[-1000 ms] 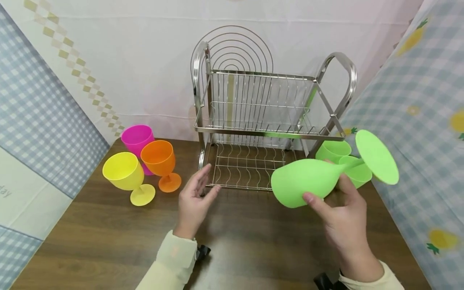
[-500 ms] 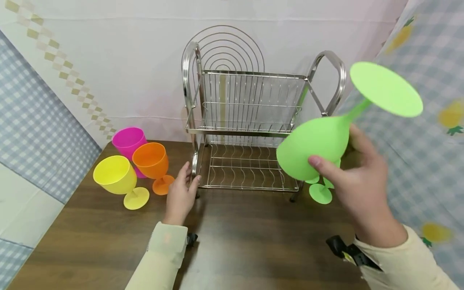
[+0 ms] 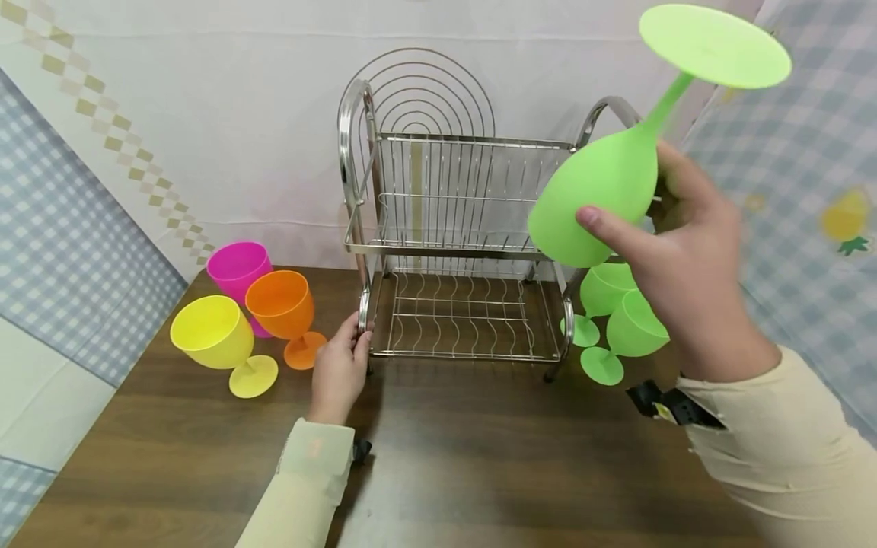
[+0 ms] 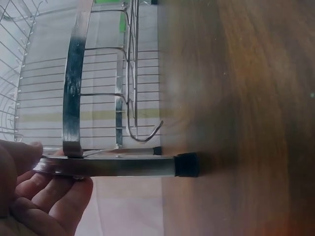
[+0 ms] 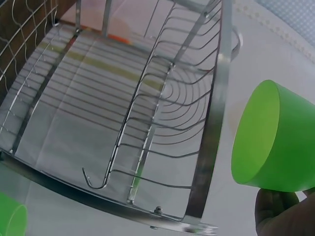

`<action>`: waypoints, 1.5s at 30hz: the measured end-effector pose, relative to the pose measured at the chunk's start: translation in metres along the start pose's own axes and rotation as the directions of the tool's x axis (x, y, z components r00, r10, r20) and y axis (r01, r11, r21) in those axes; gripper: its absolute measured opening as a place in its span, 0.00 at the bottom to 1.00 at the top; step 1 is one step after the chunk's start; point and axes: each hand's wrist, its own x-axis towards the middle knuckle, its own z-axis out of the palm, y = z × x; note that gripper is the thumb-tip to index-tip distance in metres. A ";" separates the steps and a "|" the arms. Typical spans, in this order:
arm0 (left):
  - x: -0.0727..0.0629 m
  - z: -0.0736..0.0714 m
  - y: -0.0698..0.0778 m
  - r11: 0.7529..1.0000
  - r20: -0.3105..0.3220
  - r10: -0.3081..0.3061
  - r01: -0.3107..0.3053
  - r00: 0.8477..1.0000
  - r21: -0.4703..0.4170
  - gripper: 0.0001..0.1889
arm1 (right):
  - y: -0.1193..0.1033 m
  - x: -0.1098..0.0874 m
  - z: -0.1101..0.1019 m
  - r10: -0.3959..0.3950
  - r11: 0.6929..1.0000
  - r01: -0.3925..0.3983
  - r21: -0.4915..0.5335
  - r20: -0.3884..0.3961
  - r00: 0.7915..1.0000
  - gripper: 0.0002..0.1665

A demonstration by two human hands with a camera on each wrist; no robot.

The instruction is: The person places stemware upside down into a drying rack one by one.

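My right hand (image 3: 692, 236) grips a light green goblet (image 3: 603, 190) by its bowl, thumb across the near side. The goblet is tilted, foot up and mouth down to the left, in front of the upper right of a metal two-tier dish rack (image 3: 459, 253). In the right wrist view the goblet's open mouth (image 5: 256, 132) faces the rack's upper tier. My left hand (image 3: 340, 373) holds the rack's left front leg; in the left wrist view the thumb and curled fingers (image 4: 69, 206) are around that metal tube.
Yellow (image 3: 212, 332), orange (image 3: 281, 304) and magenta (image 3: 238, 268) goblets stand at the rack's left on the wooden table (image 3: 438, 464). Two more green goblets (image 3: 639, 323) stand close together at its right. White and checked cloth (image 3: 808, 228) hangs around.
My right hand has raised the green goblet from low before the rack to the upper right, turning its foot upward. The left hand has moved left and taken hold of the rack's leg.
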 end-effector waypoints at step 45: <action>-0.002 -0.005 0.002 0.995 0.101 -0.071 0.063 0.992 0.079 0.13 | 0.041 0.061 0.015 0.476 0.498 -0.022 -0.867 0.252 0.843 0.55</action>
